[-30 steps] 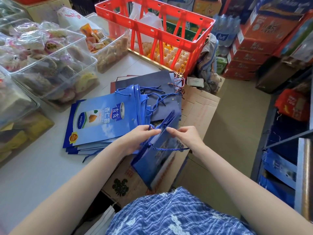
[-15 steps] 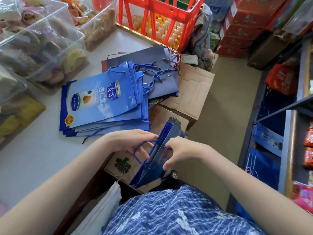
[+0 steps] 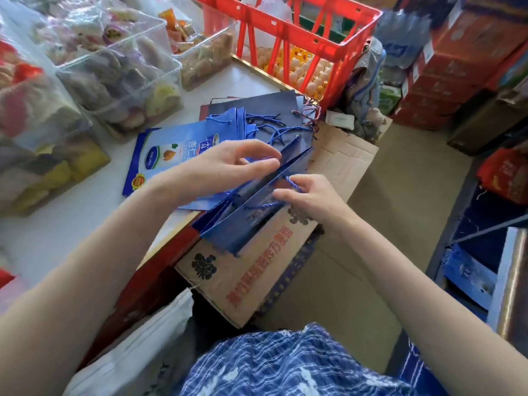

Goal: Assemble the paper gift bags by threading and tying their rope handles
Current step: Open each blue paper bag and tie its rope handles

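Over the white bench (image 3: 71, 224) edge, left hand (image 3: 228, 164) pinches the flat blue paper gift bag (image 3: 251, 207); at 3 o'clock, right hand (image 3: 311, 195) pinches its blue twisted rope handle (image 3: 291, 182).

Looks to me like small grocery shop, seen from behind counter. Clear plastic bins (image 3: 120, 78) of wrapped pastries and snacks line white counter (image 3: 57, 224) at left. Red crate (image 3: 288, 32) sits at far edge, egg trays (image 3: 308, 72) behind it. Stacked red cartons (image 3: 445, 72) and shrink-wrapped water bottles (image 3: 403, 38) fill far right. Metal shelving (image 3: 485, 230) at right holds packaged goods. I note cardboard boxes (image 3: 257, 270) on floor nearby.
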`<state>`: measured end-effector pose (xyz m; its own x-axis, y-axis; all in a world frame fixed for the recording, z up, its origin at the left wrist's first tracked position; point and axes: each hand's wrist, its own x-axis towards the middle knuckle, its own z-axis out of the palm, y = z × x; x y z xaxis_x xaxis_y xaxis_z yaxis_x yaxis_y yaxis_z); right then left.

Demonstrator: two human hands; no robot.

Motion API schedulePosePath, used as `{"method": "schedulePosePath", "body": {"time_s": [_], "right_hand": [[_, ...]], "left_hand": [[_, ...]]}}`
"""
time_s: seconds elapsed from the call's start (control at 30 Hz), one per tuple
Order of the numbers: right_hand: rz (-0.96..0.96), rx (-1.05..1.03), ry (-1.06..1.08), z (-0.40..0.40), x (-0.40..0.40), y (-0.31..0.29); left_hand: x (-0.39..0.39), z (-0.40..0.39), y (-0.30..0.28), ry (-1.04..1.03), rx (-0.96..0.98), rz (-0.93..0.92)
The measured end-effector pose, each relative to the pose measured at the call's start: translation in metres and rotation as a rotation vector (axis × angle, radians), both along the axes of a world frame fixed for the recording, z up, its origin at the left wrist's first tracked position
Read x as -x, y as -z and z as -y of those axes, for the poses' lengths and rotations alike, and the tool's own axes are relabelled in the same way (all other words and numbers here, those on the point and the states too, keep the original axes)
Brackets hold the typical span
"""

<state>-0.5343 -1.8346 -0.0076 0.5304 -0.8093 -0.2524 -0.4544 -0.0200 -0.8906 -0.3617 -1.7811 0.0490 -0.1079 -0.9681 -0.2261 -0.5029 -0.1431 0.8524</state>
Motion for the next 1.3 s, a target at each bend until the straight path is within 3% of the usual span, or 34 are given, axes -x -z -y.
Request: {"method": "schedulePosePath", "body": {"time_s": [0.13, 0.27, 0.3, 0.37, 0.43, 0.53, 0.63, 0.7, 0.83, 1.03, 1.2, 1.3], "right_hand": [[0.23, -0.056, -0.192, -0.004, 0.003, -0.053], [0.298, -0.109, -0.292, 0.005, -0.003, -0.072], [0.291, -0.098, -0.323, 0.008, -0.004, -0.076], [0.267, -0.015, -0.355, 0.014, -0.01, -0.081], [0.223, 0.223, -0.37, 0.021, -0.019, -0.085], [0.016, 0.86, -0.368, 0.03, -0.043, -0.078], [-0.228, 1.114, -0.32, 0.043, -0.068, -0.071], [-0.256, 1.113, -0.372, 0.049, -0.094, -0.078], [-0.107, 1.115, -0.379, 0.054, -0.157, -0.082], [0.052, 1.242, -0.359, 0.033, -0.212, -0.024], [0.213, 1.186, -0.405, 0.032, -0.259, 0.008], [0.088, 1.079, -0.677, 0.034, -0.26, 0.056]], "left_hand": [[-0.006, -0.021, -0.011, 0.06, 0.208, 0.66], [-0.014, -0.043, -0.006, -0.164, 0.48, 0.922], [-0.019, -0.048, -0.005, -0.247, 0.479, 0.888], [-0.03, -0.057, -0.005, -0.417, 0.384, 0.638], [-0.04, -0.061, -0.008, -0.52, 0.271, 0.428], [-0.059, -0.067, -0.013, -0.436, 0.322, 0.516], [-0.086, -0.072, -0.025, -0.366, 0.384, 0.658], [-0.113, -0.079, -0.031, -0.348, 0.451, 0.817], [-0.155, -0.095, -0.042, -0.389, 0.606, 0.991], [-0.182, -0.136, 0.005, -0.444, 0.607, 1.157], [-0.194, -0.15, 0.034, -0.627, 0.572, 1.187], [-0.188, -0.161, 0.093, -0.593, 0.36, 1.049]]}}
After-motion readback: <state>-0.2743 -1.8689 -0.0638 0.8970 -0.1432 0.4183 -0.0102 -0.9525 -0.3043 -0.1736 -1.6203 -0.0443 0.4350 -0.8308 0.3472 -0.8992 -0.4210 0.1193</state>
